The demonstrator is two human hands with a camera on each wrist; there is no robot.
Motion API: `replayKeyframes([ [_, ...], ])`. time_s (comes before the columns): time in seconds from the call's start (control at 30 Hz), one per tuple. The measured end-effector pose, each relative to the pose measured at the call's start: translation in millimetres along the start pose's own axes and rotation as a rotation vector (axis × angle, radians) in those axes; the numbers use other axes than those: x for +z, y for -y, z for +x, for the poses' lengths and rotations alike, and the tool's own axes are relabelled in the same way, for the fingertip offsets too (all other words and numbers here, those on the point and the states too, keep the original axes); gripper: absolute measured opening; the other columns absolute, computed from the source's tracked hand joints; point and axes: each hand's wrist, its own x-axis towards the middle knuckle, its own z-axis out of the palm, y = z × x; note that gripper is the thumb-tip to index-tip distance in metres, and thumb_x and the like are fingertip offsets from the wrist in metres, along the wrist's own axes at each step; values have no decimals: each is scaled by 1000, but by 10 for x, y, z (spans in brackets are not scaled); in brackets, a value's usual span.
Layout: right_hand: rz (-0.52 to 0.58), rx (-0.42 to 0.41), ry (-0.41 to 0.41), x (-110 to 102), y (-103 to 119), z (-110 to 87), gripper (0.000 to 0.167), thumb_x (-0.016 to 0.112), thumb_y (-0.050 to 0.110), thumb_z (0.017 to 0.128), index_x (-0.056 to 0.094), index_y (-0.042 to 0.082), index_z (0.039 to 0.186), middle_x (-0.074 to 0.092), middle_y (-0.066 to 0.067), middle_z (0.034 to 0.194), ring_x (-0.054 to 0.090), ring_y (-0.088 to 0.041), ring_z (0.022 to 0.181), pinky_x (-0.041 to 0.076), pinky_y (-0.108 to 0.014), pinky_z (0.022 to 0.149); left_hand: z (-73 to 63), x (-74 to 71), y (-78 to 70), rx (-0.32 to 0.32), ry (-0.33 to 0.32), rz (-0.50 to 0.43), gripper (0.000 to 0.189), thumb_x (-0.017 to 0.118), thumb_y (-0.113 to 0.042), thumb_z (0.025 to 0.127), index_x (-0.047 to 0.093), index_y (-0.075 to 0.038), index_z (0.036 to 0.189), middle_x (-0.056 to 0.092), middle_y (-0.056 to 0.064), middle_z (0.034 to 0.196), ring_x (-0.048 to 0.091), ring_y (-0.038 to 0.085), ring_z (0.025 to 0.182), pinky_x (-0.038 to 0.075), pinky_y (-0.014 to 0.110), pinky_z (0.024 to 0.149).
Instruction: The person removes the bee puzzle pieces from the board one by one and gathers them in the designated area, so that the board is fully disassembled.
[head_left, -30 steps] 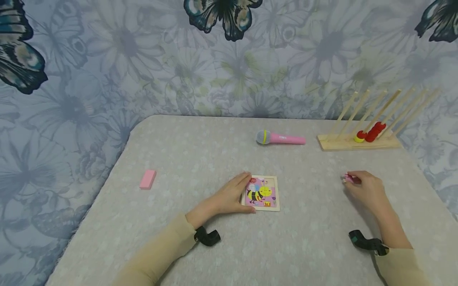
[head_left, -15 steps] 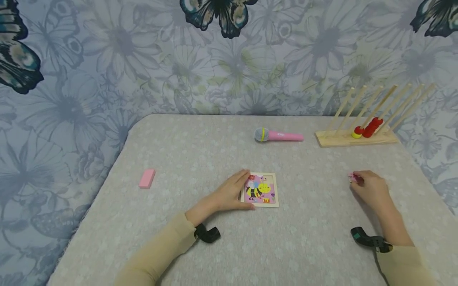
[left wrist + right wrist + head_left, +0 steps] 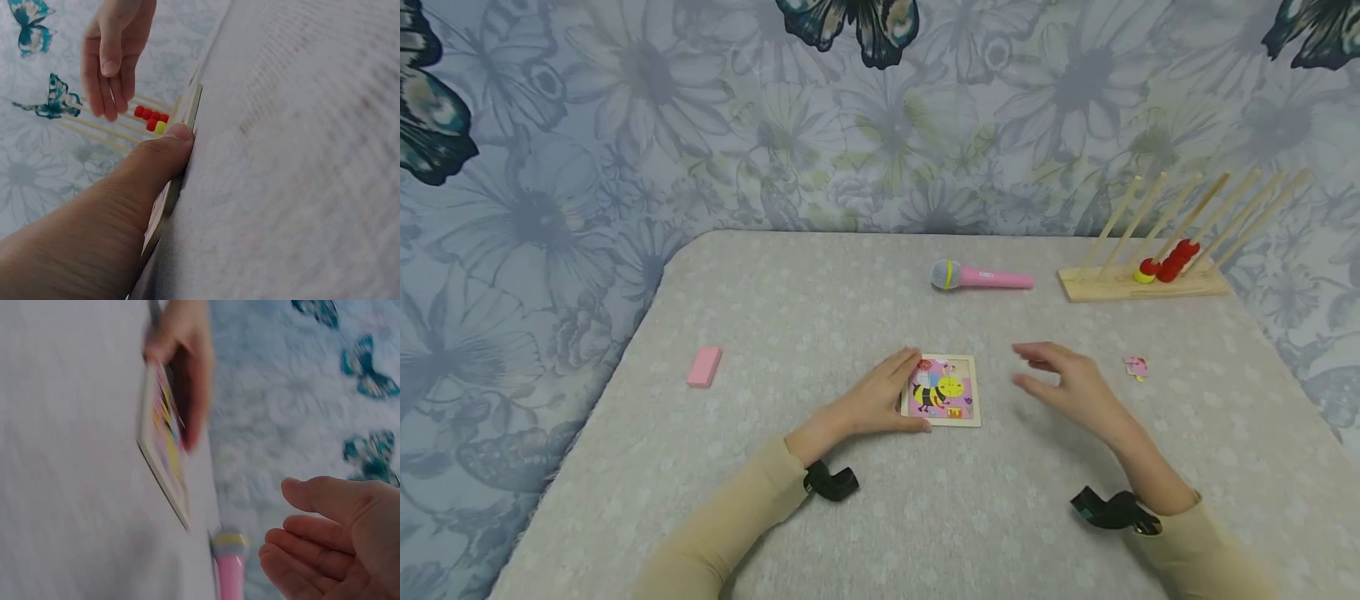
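A square wooden picture puzzle (image 3: 943, 398) with a bee on pink lies flat near the table's middle; its upper right corner looks pale. My left hand (image 3: 871, 405) grips its left side, fingers at the far edge and thumb at the near edge. In the left wrist view the thumb (image 3: 169, 145) presses against the frame's side. To the puzzle's right, my right hand (image 3: 1078, 390) hovers over the table, holding nothing, fingers and thumb apart. Behind it, farther right, a small pink puzzle piece (image 3: 1136, 367) with a yellow bit lies on the cloth.
A pink toy microphone (image 3: 983, 277) lies behind the puzzle. At the back right stands a wooden peg rack (image 3: 1142, 287) with several red beads and a yellow one. A pink block (image 3: 704, 367) lies to the left. A patterned wall rises behind the table.
My right hand has let go of the pink puzzle piece, leaving it on the table, and has moved left toward the puzzle. My left hand has kept its grip. The head view has shifted slightly.
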Motion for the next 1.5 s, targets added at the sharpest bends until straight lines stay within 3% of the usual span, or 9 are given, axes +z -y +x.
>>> replayKeyframes([
  [0.17, 105, -56, 132, 378, 136, 137, 37, 72, 9, 83, 62, -3, 118, 63, -14, 114, 62, -30, 100, 52, -40, 84, 26, -34, -12, 12, -18, 13, 108, 67, -62, 77, 18, 3, 149, 17, 15, 154, 12, 22, 142, 13, 33, 113],
  [0.37, 35, 5, 176, 601, 87, 157, 38, 72, 14, 85, 62, 0, 118, 63, -10, 115, 58, -25, 106, 48, -42, 89, 39, -30, -16, 21, -19, 20, 109, 67, -63, 76, 18, 2, 149, 18, 15, 154, 12, 22, 142, 14, 33, 113],
  [0.73, -99, -17, 154, 680, 122, 101, 44, 76, 17, 81, 63, 0, 120, 63, -14, 115, 56, -29, 108, 47, -45, 90, 3, -20, -25, 25, -30, 5, 109, 67, -63, 76, 19, 3, 149, 18, 15, 154, 12, 22, 142, 15, 34, 113],
  [1.1, -31, -25, 119, 732, 75, 89, 40, 76, 12, 81, 64, 2, 117, 60, -8, 110, 54, -25, 105, 47, -44, 88, -5, 0, -29, 21, -30, 18, 108, 67, -62, 76, 20, 2, 148, 19, 16, 154, 13, 22, 141, 14, 33, 113],
  [1.33, 26, -107, 89, 772, 37, 99, 37, 75, 4, 79, 65, 1, 115, 55, -7, 108, 55, -21, 97, 50, -40, 81, -9, 4, -20, 21, -30, 25, 108, 67, -62, 76, 20, 3, 148, 19, 16, 154, 14, 23, 141, 14, 33, 113],
  [1.5, 9, -177, 58, 795, 6, 107, 32, 75, 1, 79, 68, -2, 110, 55, -7, 106, 55, -18, 94, 50, -36, 77, -15, 17, -7, 25, -29, 35, 108, 67, -62, 77, 20, 4, 148, 20, 16, 153, 15, 23, 141, 14, 32, 113],
])
